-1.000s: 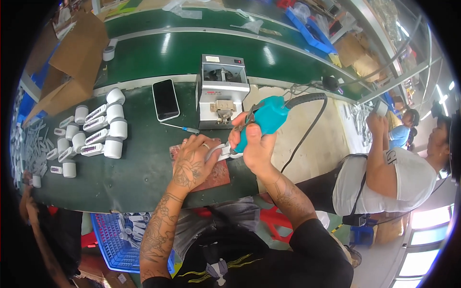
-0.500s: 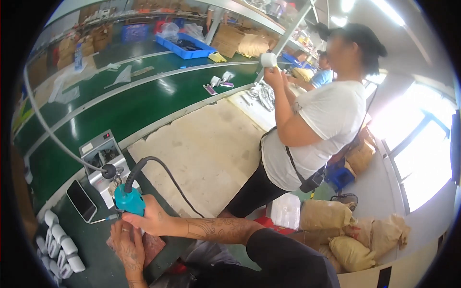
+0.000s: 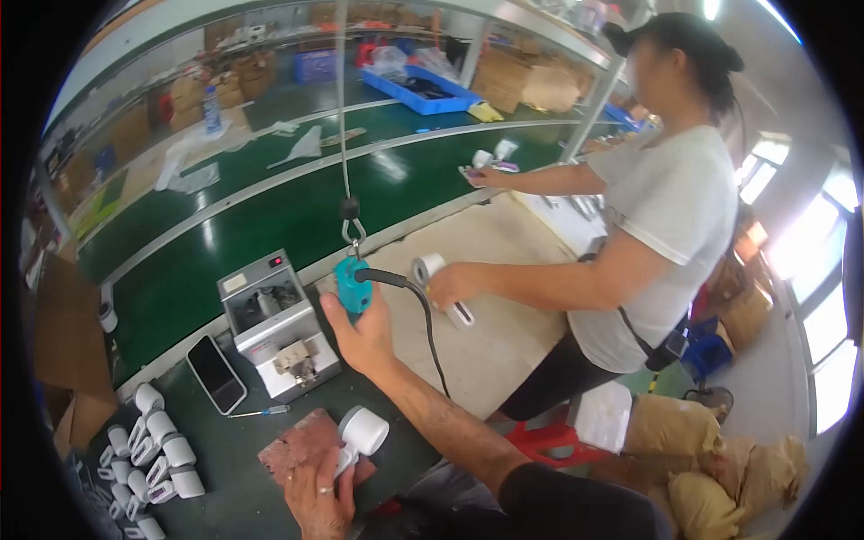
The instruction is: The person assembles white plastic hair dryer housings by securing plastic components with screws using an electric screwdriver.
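Note:
My right hand (image 3: 367, 335) is around a teal electric screwdriver (image 3: 353, 286), its thumb raised at the left side. The tool hangs from a cable with a metal clip, and a black cord runs from it. Lower down, my left hand (image 3: 317, 499) grips the slim handle of a white device with a cylindrical head (image 3: 364, 430). That device lies over a reddish-brown pad (image 3: 301, 441) on the dark bench. The left fingertips partly cover the handle.
A grey machine (image 3: 279, 328), a phone (image 3: 216, 373) and a small screwdriver (image 3: 261, 412) lie beyond the pad. Several similar white devices (image 3: 171, 450) sit at left. A co-worker (image 3: 666, 207) at right holds another white device (image 3: 430, 267) over the beige mat (image 3: 513, 342).
My right hand and the electric screwdriver have risen away from the left hand, uncovering the white device. The co-worker has lowered one device to the mat and stretched an arm toward parts farther back.

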The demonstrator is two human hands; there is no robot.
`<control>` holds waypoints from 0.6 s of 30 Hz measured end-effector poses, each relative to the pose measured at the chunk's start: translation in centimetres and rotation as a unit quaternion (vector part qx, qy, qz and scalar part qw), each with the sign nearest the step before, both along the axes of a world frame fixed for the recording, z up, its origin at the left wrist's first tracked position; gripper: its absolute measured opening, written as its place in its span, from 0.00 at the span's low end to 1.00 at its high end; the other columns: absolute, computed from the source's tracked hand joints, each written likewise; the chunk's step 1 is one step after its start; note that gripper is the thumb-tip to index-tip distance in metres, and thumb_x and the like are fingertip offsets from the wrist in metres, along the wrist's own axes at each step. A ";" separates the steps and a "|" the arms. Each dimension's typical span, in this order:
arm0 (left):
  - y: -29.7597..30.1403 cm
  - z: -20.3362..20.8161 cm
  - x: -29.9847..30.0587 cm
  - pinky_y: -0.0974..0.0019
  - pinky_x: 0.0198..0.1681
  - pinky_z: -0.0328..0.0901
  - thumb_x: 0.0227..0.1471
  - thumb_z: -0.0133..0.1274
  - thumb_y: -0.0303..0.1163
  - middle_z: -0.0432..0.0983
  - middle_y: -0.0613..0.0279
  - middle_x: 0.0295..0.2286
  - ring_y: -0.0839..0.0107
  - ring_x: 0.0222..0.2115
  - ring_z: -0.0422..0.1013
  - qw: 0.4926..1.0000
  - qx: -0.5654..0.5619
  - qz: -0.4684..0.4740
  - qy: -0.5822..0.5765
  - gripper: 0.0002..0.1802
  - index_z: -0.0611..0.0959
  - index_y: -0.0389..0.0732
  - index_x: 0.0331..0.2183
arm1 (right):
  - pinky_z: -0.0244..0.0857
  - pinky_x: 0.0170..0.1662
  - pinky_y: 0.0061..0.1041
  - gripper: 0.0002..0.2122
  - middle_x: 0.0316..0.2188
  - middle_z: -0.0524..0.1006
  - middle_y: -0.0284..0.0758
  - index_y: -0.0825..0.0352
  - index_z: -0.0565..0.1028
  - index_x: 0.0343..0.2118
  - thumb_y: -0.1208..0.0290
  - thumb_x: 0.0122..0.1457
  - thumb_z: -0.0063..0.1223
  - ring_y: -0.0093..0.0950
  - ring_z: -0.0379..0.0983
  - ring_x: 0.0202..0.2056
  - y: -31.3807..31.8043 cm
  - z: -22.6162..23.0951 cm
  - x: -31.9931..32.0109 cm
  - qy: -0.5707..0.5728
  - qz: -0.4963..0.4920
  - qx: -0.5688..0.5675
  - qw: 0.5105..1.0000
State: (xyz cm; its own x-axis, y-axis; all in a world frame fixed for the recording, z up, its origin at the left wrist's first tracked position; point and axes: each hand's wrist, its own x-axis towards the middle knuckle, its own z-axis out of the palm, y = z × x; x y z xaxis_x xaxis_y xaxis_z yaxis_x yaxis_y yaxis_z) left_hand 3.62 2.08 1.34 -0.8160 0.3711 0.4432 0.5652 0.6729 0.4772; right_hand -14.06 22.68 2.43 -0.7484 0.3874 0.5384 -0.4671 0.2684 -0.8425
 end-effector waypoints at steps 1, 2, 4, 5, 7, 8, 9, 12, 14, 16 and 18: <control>-1.3 -0.4 0.9 0.50 0.51 0.65 0.51 0.65 0.29 0.77 0.48 0.41 0.49 0.41 0.73 1.000 -0.007 0.008 -0.004 0.23 0.79 0.39 0.50 | 0.70 0.46 0.32 0.18 0.39 0.80 0.42 0.71 0.72 0.53 0.68 0.64 0.60 0.35 0.77 0.41 -0.5 -0.6 0.4 -0.004 0.008 -0.007 1.000; -2.8 -1.4 2.2 0.51 0.53 0.65 0.54 0.62 0.27 0.77 0.47 0.43 0.50 0.44 0.74 0.996 0.056 0.069 -0.020 0.22 0.79 0.36 0.51 | 0.70 0.48 0.33 0.19 0.42 0.79 0.43 0.72 0.72 0.54 0.69 0.64 0.60 0.37 0.77 0.43 -0.7 -1.0 0.6 -0.018 0.016 -0.007 1.000; -5.1 -1.8 4.3 0.53 0.49 0.68 0.58 0.60 0.32 0.78 0.46 0.43 0.53 0.43 0.76 0.967 0.136 0.216 -0.024 0.20 0.80 0.32 0.49 | 0.68 0.53 0.34 0.19 0.49 0.76 0.46 0.73 0.72 0.55 0.70 0.64 0.60 0.40 0.76 0.49 -1.3 -1.7 0.9 -0.041 0.047 -0.015 0.998; -6.0 -1.3 5.3 0.55 0.43 0.72 0.60 0.60 0.39 0.80 0.46 0.39 0.55 0.39 0.78 0.942 0.150 0.301 -0.012 0.22 0.82 0.30 0.47 | 0.68 0.53 0.34 0.19 0.49 0.76 0.46 0.73 0.72 0.55 0.70 0.64 0.60 0.40 0.76 0.49 -1.5 -2.0 0.8 -0.045 0.049 -0.018 0.998; -9.0 -2.3 7.0 0.62 0.40 0.70 0.61 0.60 0.38 0.79 0.46 0.39 0.60 0.39 0.77 0.880 0.175 0.440 0.042 0.20 0.82 0.30 0.45 | 0.68 0.53 0.33 0.19 0.50 0.76 0.47 0.73 0.72 0.55 0.71 0.64 0.60 0.41 0.75 0.49 -2.0 -2.7 0.6 -0.023 0.060 0.013 0.998; -10.7 -2.5 8.0 0.60 0.40 0.70 0.60 0.61 0.37 0.80 0.46 0.38 0.59 0.38 0.77 0.865 0.153 0.476 0.035 0.20 0.82 0.30 0.45 | 0.68 0.53 0.34 0.18 0.49 0.77 0.48 0.73 0.72 0.54 0.73 0.63 0.60 0.41 0.76 0.49 -2.0 -2.9 0.6 -0.018 0.047 -0.002 0.999; -12.7 -2.5 8.7 0.59 0.40 0.70 0.59 0.63 0.36 0.80 0.47 0.38 0.58 0.38 0.78 0.849 0.129 0.511 0.027 0.20 0.82 0.30 0.45 | 0.68 0.53 0.34 0.18 0.49 0.77 0.48 0.73 0.72 0.54 0.73 0.63 0.60 0.41 0.76 0.49 -1.8 -3.0 0.5 -0.024 0.051 -0.004 0.998; -18.6 -0.4 8.9 0.51 0.44 0.68 0.59 0.63 0.32 0.83 0.54 0.38 0.53 0.37 0.77 0.903 -0.201 0.346 0.158 0.14 0.84 0.36 0.44 | 0.70 0.48 0.32 0.19 0.43 0.79 0.46 0.74 0.69 0.55 0.73 0.64 0.59 0.37 0.77 0.43 -0.8 -3.7 0.3 0.002 0.027 0.026 0.999; -22.3 -0.1 9.1 0.51 0.45 0.67 0.58 0.62 0.30 0.83 0.55 0.40 0.53 0.39 0.77 0.906 -0.256 0.314 0.120 0.12 0.85 0.38 0.44 | 0.71 0.45 0.30 0.21 0.42 0.79 0.44 0.74 0.67 0.57 0.73 0.65 0.58 0.34 0.77 0.40 -0.9 -3.4 0.1 -0.007 0.054 0.017 0.998; -27.4 -1.2 8.9 0.48 0.49 0.67 0.60 0.60 0.30 0.83 0.53 0.42 0.50 0.44 0.75 0.910 -0.247 0.321 0.092 0.12 0.84 0.36 0.44 | 0.70 0.45 0.29 0.21 0.42 0.79 0.44 0.74 0.66 0.57 0.73 0.65 0.58 0.33 0.77 0.40 -0.9 -3.5 -0.3 -0.015 0.066 0.012 0.998; -28.1 -0.9 8.4 0.48 0.50 0.67 0.61 0.59 0.31 0.82 0.51 0.43 0.49 0.46 0.75 0.911 -0.239 0.329 0.071 0.12 0.84 0.35 0.44 | 0.70 0.45 0.30 0.21 0.41 0.79 0.43 0.74 0.67 0.57 0.72 0.65 0.59 0.34 0.77 0.40 -0.6 -3.5 -0.1 -0.016 0.072 0.010 0.997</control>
State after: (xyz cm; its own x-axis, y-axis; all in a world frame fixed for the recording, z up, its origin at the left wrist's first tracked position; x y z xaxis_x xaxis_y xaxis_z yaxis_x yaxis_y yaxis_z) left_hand 12.06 -25.97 0.42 -0.8789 0.0013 0.4769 -0.0017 1.0000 -0.0060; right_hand -14.20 22.11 -1.09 -0.8122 0.2639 0.5202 -0.4750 0.2184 -0.8524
